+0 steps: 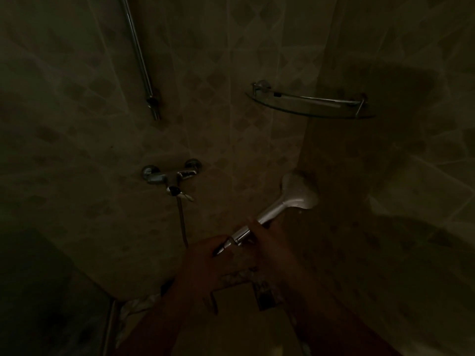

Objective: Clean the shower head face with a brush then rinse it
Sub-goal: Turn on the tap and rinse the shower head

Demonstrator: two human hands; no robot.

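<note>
Two hands meet on the chrome handle of a silver hand-held shower head in a dim, tiled shower corner. Its broad head sits at about two o'clock from the hands, its back turned to the camera and the spray face hidden. The right hand wraps its fingers round the handle's middle, while the left hand closes on the lower end where the metal hose joins. No brush can be made out in the gloom. A chrome wall mixer tap hangs at ten o'clock from the hands, a curved glass corner shelf at one o'clock, and a chrome riser rail at eleven. Scrubbing well likely calls for rolling the handle so the face turns up toward the eye, one hand steadying it near the head and the other freed for the brush.
</note>
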